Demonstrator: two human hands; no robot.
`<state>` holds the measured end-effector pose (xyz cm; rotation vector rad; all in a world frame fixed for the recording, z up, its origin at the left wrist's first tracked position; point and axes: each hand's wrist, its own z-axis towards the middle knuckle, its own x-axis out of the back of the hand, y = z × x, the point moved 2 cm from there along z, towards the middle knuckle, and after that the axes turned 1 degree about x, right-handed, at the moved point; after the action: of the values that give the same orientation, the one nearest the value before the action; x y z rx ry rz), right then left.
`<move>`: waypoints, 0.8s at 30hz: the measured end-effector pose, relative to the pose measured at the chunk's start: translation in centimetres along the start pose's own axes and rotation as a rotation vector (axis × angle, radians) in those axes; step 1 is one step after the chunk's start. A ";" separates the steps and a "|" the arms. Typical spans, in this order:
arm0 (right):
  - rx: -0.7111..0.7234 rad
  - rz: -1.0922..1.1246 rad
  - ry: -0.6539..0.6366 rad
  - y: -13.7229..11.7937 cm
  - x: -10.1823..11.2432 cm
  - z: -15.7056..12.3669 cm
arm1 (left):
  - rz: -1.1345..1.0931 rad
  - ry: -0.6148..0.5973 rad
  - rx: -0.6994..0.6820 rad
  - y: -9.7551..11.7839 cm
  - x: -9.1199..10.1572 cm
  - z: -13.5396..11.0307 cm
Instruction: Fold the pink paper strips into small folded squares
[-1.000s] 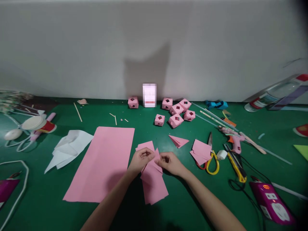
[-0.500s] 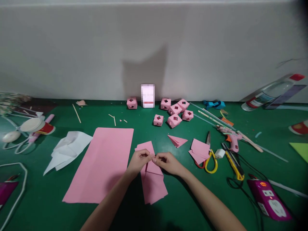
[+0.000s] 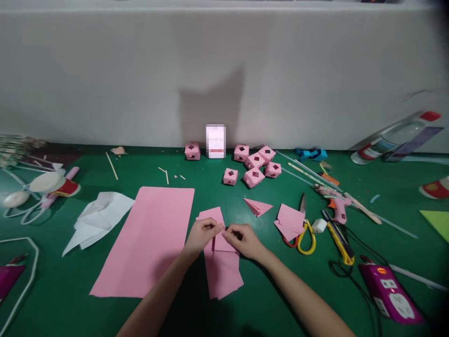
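Note:
Both hands meet over a stack of pink paper strips [image 3: 226, 276] on the green table. A smaller piece of pink paper [image 3: 223, 243] hangs between them, above the strips. My left hand [image 3: 201, 235] is closed, its thumb and fingers pinching the upper left of that piece. Opposite it, my right hand [image 3: 242, 238] pinches the piece's upper right. The fingers partly cover its top edge. To the left lies a large pink sheet [image 3: 150, 234]. Folded pink triangles [image 3: 258, 207] and small pink squares [image 3: 290, 219] rest to the right.
Several pink folded paper boxes [image 3: 254, 177] and a lit phone [image 3: 215, 141] stand toward the wall. On the right are scissors [image 3: 307, 238], a box cutter [image 3: 340, 241], a glue gun [image 3: 338, 206] and a purple power strip [image 3: 389, 292]. Crumpled white paper [image 3: 100, 217] lies left.
Both hands keep their pinch on the small pink paper. Its lower edge sits slightly higher and more level than before. The view has shifted a little.

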<state>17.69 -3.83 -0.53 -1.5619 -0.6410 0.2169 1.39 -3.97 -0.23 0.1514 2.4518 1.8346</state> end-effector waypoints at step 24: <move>0.087 -0.009 0.044 -0.2 0.2 -0.4 | -0.021 0.021 -0.010 0.4 0.0 -0.4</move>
<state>18.01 -4.06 -0.26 -1.4762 -0.5967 0.2003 1.37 -4.23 0.32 0.1062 2.4478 1.8492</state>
